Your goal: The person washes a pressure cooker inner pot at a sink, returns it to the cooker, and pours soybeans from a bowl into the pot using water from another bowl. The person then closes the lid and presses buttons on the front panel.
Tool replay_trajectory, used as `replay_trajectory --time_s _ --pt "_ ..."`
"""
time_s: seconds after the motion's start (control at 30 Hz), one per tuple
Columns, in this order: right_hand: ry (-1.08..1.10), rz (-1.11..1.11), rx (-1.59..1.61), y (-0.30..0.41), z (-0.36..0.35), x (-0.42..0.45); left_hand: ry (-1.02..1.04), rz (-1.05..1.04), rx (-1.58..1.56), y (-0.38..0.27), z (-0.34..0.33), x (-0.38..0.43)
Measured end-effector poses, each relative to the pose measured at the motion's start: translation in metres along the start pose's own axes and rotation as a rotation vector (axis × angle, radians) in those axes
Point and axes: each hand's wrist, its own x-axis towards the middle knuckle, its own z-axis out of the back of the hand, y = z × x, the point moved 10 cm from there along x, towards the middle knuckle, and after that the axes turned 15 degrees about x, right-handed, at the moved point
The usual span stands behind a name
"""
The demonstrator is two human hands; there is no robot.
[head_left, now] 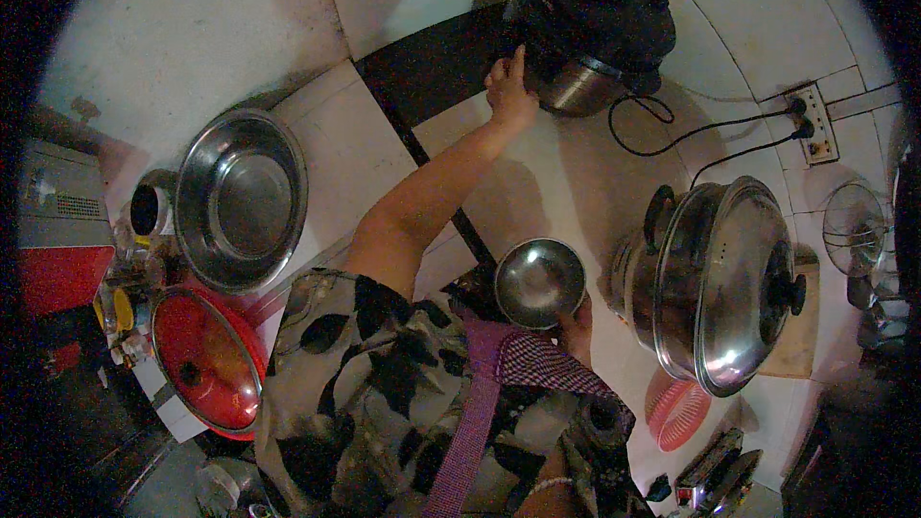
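A black and steel electric cooker (586, 32) stands at the top centre with its lid down. My left hand (512, 92) is stretched out to its front, one finger extended against the dark front part and the others bent; it holds nothing that shows. Close to my body, my right hand (577, 324) grips the rim of a round steel bowl (540, 282). The bowl's inside faces up and no contents show. Some of the right hand is hidden by the bowl and the patterned clothing.
A large steel pot (680, 280) with a glass lid stands at right, near a pink basket (678, 410). Cables run to a wall socket (811, 122). At left are a wide steel basin (252, 205), a red pan with a glass lid (205, 360) and jars (133, 234).
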Motion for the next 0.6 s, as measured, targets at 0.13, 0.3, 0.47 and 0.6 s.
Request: replay_trajectory --time_s 0.13,0.3,0.47,0.6 --pt "0.047 0.025 -0.039 0.001 0.007 0.003 0.080 0.043 -0.108 -0.007 -0.008 -0.013" --pt "0.134 0.098 -0.146 0.003 0.032 0.026 -0.254 -0.065 -0.145 -0.016 0.007 -0.025" --pt "0.130 0.028 0.047 0.001 0.024 0.045 -0.215 -0.096 -0.214 -0.033 0.021 -0.023" --pt "0.117 0.093 0.040 -0.011 0.046 0.056 -0.266 -0.248 -0.253 -0.067 0.028 -0.036"
